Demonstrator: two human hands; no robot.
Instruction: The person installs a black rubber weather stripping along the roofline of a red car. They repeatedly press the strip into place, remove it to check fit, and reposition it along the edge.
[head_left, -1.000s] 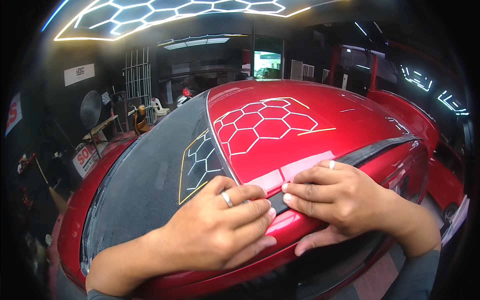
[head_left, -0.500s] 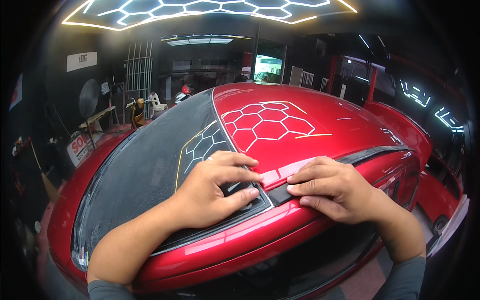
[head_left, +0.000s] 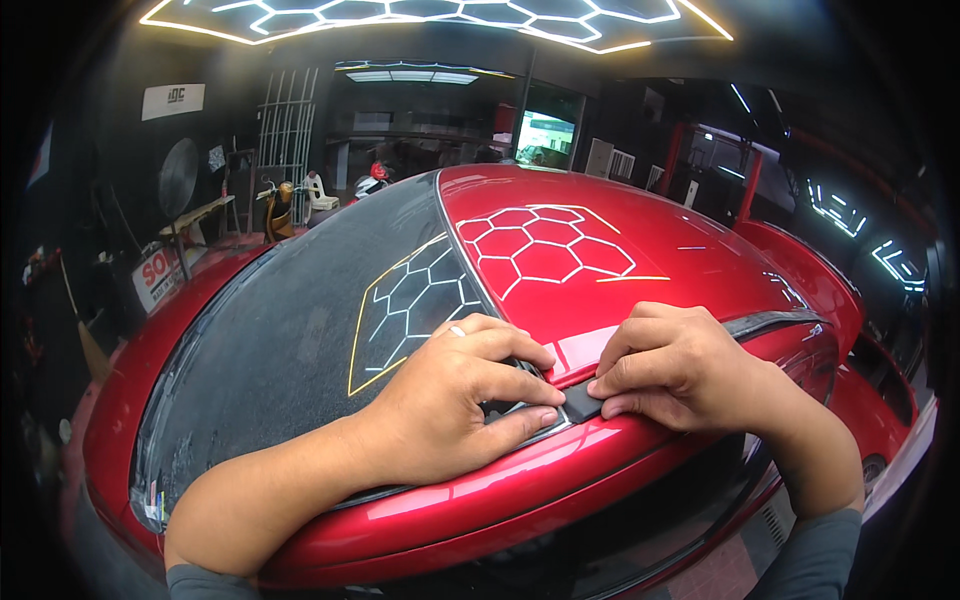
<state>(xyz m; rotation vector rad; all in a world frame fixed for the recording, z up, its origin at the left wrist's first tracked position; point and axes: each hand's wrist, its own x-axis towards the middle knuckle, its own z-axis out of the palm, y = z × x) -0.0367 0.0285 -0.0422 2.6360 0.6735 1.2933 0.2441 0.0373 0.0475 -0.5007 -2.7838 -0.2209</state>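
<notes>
Our right hand (head_left: 668, 365) pinches the black strip (head_left: 582, 404) between thumb and fingers, where it lies along the roof edge of the red car (head_left: 700, 265), by the upper corner of the dark windshield (head_left: 270, 330). Our left hand (head_left: 460, 400) curls at the strip's front end; we cannot tell whether its fingertips grip. A ring (head_left: 457, 331) circles one left finger.

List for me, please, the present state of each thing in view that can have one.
Glossy red car roof, reflecting hexagonal light
Sloping dark glass windshield, reflecting hexagonal light
Long flat black strip, lying along the roof's side, partly hidden
Bare left hand, fingers bent, at the strip's front end
Bare right hand, fingers bent, on the strip
Hexagon-patterned ceiling light, lit
White plastic chair, upright
</notes>
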